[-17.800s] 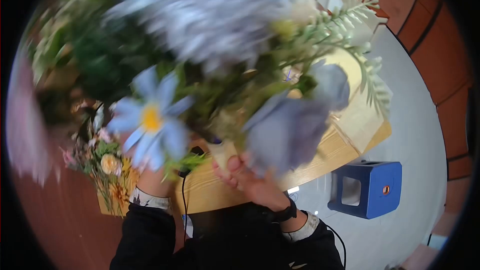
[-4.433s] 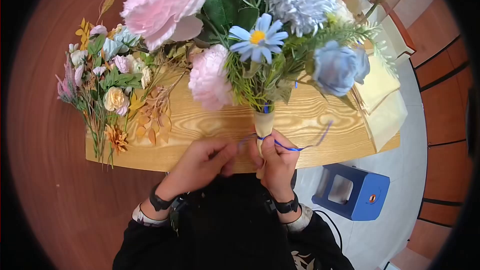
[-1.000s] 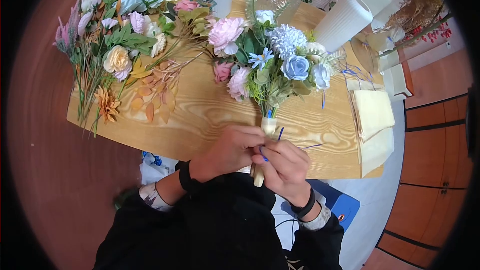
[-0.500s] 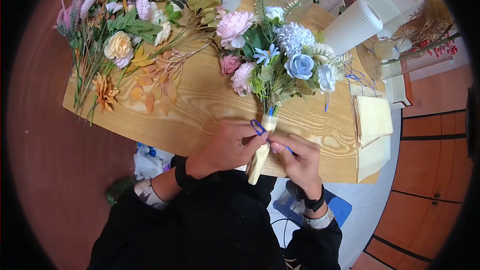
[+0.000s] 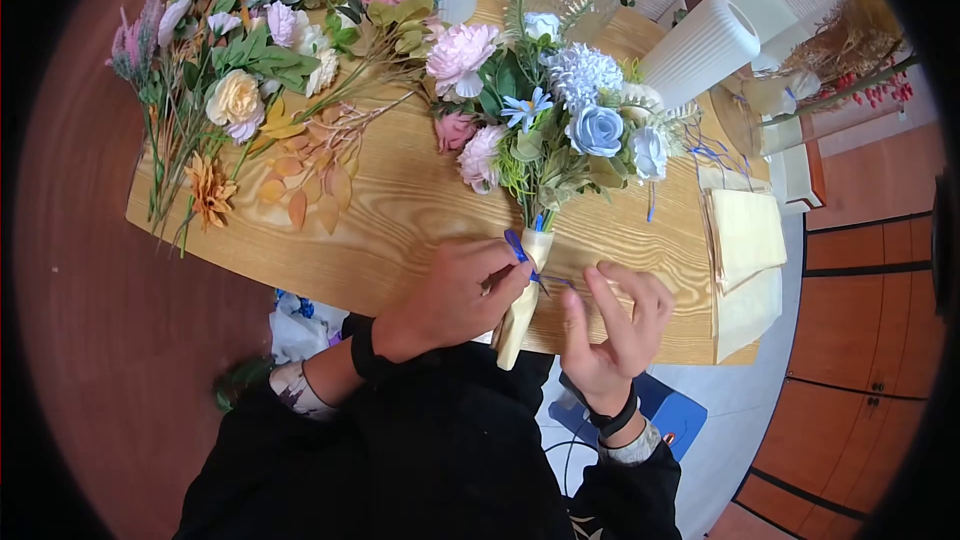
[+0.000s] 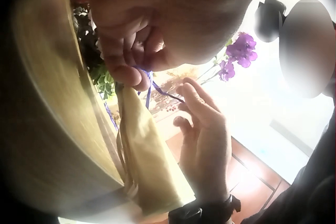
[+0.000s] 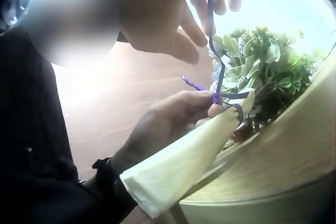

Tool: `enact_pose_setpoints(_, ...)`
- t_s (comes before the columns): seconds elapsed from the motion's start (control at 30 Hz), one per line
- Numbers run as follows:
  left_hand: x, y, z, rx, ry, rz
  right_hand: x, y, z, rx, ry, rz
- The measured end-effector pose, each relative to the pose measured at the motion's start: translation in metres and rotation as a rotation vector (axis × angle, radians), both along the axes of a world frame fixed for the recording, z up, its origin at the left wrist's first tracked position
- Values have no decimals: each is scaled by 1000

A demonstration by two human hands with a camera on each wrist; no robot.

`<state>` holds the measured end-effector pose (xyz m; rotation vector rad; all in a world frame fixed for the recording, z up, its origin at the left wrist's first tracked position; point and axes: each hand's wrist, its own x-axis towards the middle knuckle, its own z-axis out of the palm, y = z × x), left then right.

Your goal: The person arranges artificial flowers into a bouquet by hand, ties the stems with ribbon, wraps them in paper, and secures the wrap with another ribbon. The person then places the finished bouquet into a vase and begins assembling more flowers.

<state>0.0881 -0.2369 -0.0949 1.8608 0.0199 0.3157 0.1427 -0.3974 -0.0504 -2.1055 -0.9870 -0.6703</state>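
Note:
My left hand [image 5: 455, 290] pinches a blue ribbon [image 5: 518, 248] against the cream-wrapped stem [image 5: 515, 325] of a bouquet [image 5: 560, 125] of pink, blue and white flowers. In the right wrist view the ribbon [image 7: 220, 71] is looped at the wrapped stem [image 7: 178, 169], by the left thumb and fingertips. My right hand [image 5: 620, 340] is just right of the stem, fingers apart and slightly bent. One ribbon end runs to the fingers of the right hand [image 6: 202, 134] in the left wrist view; whether they touch it is unclear.
Loose flowers [image 5: 235, 100] lie on the left of the wooden table [image 5: 400, 230]. White ribbed vases [image 5: 700, 50] stand at the back, cream wrapping sheets [image 5: 745, 240] at the right. A blue stool [image 5: 675, 415] stands below the table's front edge.
My right hand has let go its pinch near the stem, moved right and spread its fingers. The left hand has stayed at the ribbon. Earlier the view was closer to the bouquet.

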Motion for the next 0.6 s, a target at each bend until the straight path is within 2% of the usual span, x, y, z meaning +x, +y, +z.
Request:
enact_pose_setpoints(0.03, 0, 0, 1, 17, -22, 1, 0, 2, 6, -62, -55, -13)
enact_pose_setpoints(0.1, 1, -1, 1, 37, -44, -1, 7, 3, 7, -73, 7, 13)
enact_pose_setpoints(0.17, 2, -2, 0, 23, -82, -23, 17, 5, -2, 64, 626, 334)
enact_pose_setpoints(0.2, 2, -2, 0, 24, -84, -26, 19, 8, -7, 85, 811, 401)
enact_pose_setpoints(0.3, 3, -1, 3, 23, -127, -26, 28, 15, -4, -22, 908, 456)
enact_pose_setpoints(0.37, 2, -4, 8, 11, -90, -21, 39, 16, -2, -73, 954, 423)
enact_pose_setpoints(0.43, 1, 0, 4, 65, -98, -43, 50, 17, -4, -118, 1046, 522)
enact_pose_setpoints(0.5, 0, 1, 2, 121, -106, -66, 52, 21, -7, -52, 1011, 557)
enact_pose_setpoints(0.57, -2, -1, 2, 43, -93, -69, 54, 23, -6, -66, 862, 623)
enact_pose_setpoints(0.6, -2, 0, 1, 43, -92, -68, 53, 23, -4, -67, 863, 624)
